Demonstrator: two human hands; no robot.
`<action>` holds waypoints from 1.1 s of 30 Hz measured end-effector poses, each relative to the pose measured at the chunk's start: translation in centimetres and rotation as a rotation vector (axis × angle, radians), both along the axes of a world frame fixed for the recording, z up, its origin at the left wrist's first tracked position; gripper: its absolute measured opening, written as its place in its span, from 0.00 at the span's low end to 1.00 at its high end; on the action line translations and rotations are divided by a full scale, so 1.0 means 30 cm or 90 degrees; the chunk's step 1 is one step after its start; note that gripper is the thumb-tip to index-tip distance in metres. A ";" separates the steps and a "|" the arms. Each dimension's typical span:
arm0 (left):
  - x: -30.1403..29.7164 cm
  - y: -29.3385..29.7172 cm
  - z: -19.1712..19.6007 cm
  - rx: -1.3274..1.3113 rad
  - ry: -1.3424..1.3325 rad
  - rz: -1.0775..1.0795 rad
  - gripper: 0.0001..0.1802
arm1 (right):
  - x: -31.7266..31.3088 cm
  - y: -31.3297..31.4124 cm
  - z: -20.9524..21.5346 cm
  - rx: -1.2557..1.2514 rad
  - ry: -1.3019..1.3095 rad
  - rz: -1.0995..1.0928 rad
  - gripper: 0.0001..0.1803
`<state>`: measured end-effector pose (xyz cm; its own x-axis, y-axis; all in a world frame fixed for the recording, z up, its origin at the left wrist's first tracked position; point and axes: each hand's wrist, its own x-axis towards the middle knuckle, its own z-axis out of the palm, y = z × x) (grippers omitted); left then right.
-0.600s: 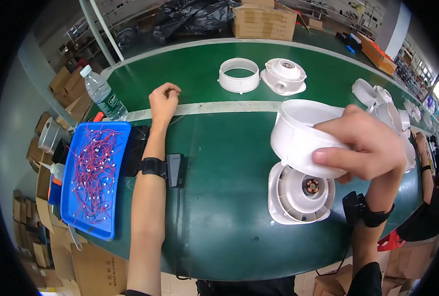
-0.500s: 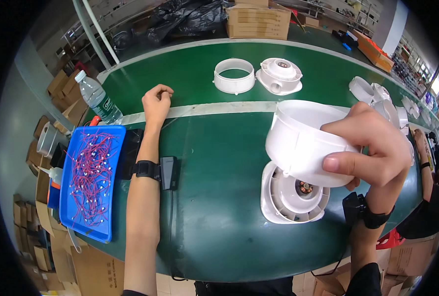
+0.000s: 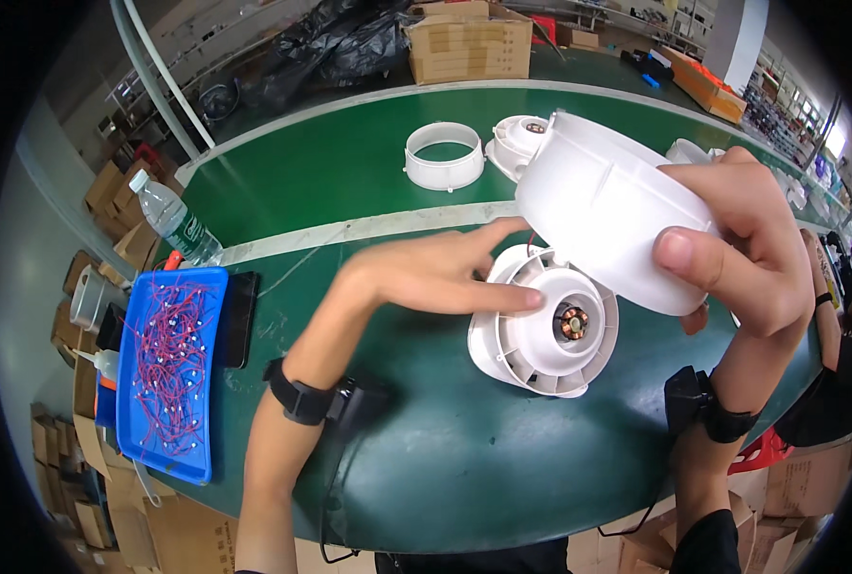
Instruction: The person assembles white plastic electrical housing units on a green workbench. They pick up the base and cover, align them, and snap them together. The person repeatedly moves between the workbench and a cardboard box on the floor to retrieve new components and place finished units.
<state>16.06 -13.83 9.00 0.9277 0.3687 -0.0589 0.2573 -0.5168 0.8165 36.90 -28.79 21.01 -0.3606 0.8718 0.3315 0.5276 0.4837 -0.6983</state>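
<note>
My right hand (image 3: 741, 239) grips a white plastic ring (image 3: 608, 210) by its right side, thumb on the outer wall, holding it tilted in the air. Below it, on the green table, sits a white round fan housing (image 3: 541, 330) with a copper-wound motor core showing in its centre. My left hand (image 3: 454, 273) has hold of the housing's left side, its thumb on the upper rim and fingers at the far edge. A short red wire (image 3: 531, 243) shows behind the housing, partly hidden by the ring.
Farther back stand another white ring (image 3: 444, 172) and a second fan housing (image 3: 517, 143). At the left are a blue tray (image 3: 217, 316) of red wires with white connectors, a dark flat object (image 3: 242, 320) and a water bottle (image 3: 177, 220). Another person's arm (image 3: 823, 297) shows far right.
My left hand has come from the table's left side to the fan housing and taken hold of it. The ring has risen and tilted more; the housing sits slightly farther left in view.
</note>
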 end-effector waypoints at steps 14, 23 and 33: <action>-0.022 -0.013 0.110 0.163 -0.023 0.240 0.29 | -0.013 -0.119 0.005 0.178 0.115 -0.401 0.35; -0.114 0.121 0.026 0.022 0.133 0.213 0.25 | 0.020 0.056 0.013 -0.087 -0.031 0.006 0.14; -0.150 0.147 0.019 0.240 0.107 0.131 0.21 | 0.015 0.118 -0.066 -0.069 0.098 0.116 0.15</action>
<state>11.56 -9.42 9.55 0.8217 0.5692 -0.0287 0.4989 -0.6940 0.5192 37.35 -25.24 19.02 -0.4669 0.8308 0.3028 0.3224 0.4788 -0.8165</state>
